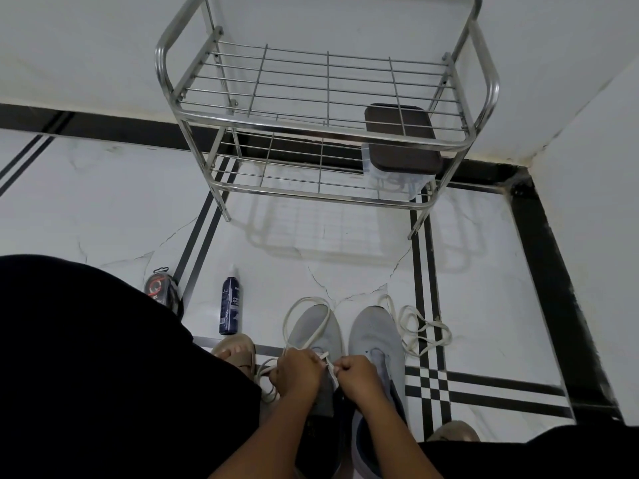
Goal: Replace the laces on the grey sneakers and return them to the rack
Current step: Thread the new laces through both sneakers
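Two grey sneakers stand side by side on the floor, toes pointing away from me: the left sneaker (pixel 318 331) and the right sneaker (pixel 375 335). A white lace (pixel 304 318) loops over the left sneaker's toe and runs into my hands. My left hand (pixel 299 373) grips the lace over the left sneaker's eyelets. My right hand (pixel 358 376) pinches a lace end just beside it. A second white lace (pixel 420 331) lies loose on the floor right of the right sneaker. The metal rack (pixel 321 127) stands ahead against the wall.
A clear box with a brown lid (pixel 401 140) sits on the rack's lower shelf at the right. A dark blue spray bottle (pixel 230 302) and a small black-and-red pack (pixel 160 288) are on the floor to the left. My sandalled foot (pixel 237 350) is beside the left sneaker.
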`<state>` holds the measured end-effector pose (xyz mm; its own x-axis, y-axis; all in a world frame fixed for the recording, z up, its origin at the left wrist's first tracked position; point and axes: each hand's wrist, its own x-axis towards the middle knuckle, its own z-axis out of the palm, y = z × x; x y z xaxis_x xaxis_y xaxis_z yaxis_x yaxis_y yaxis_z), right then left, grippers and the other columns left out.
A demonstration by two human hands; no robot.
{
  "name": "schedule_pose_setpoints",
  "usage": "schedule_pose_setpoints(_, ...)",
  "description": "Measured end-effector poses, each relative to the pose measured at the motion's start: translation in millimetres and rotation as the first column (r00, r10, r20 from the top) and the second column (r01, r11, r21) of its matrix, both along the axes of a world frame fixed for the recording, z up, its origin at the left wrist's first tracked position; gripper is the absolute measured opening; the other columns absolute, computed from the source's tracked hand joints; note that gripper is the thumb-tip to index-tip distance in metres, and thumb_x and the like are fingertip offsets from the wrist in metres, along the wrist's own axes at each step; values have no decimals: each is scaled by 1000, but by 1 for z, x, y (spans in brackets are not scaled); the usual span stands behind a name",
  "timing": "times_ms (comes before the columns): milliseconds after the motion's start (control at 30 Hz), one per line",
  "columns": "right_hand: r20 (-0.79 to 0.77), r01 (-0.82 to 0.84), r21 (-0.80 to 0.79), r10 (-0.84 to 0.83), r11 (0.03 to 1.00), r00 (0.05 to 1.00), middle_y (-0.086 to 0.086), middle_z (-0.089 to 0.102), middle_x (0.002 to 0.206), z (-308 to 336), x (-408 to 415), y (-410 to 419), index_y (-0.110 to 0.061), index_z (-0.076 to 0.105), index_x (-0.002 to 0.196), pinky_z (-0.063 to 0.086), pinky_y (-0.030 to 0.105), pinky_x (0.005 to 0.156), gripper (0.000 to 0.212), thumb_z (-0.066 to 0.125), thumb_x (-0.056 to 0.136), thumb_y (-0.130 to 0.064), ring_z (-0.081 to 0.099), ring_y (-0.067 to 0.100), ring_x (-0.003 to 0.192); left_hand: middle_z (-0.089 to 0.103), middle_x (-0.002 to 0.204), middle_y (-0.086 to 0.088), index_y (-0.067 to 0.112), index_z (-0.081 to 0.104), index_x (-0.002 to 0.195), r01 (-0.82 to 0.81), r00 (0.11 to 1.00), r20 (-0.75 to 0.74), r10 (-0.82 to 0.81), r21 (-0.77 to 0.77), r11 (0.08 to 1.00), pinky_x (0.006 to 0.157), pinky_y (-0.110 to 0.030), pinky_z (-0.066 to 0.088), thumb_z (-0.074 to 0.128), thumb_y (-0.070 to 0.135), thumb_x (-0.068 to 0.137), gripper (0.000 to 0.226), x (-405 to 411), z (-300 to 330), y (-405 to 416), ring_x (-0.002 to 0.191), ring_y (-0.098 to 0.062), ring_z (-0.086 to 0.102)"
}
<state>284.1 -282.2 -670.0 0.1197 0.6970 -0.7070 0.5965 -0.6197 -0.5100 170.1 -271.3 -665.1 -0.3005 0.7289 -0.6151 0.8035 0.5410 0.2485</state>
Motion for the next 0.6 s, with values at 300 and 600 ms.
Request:
schedule_pose_setpoints(300, -30, 193, -32, -194, 981, 981, -1, 61, 66, -20, -1, 6, -20, 61, 66, 43, 28, 58, 22, 54, 87, -18, 52, 16, 60, 57, 112, 2, 30, 69, 101, 294, 956, -56, -289, 180, 939, 97, -38, 33, 47, 25, 92, 24, 5, -1, -6, 113, -22, 49)
schedule_pose_setpoints(600, 41, 499, 128, -508, 857, 861, 10, 62, 87, 19, 15, 27, -6, 58, 97, 47, 33, 56, 17, 43, 90, -10, 56, 22, 69, 58, 94, -3, 21, 52, 93, 145, 980, -155, -123, 143, 979, 64, -35, 50, 83, 38, 64, 46, -14, 0, -25, 87, -23, 62)
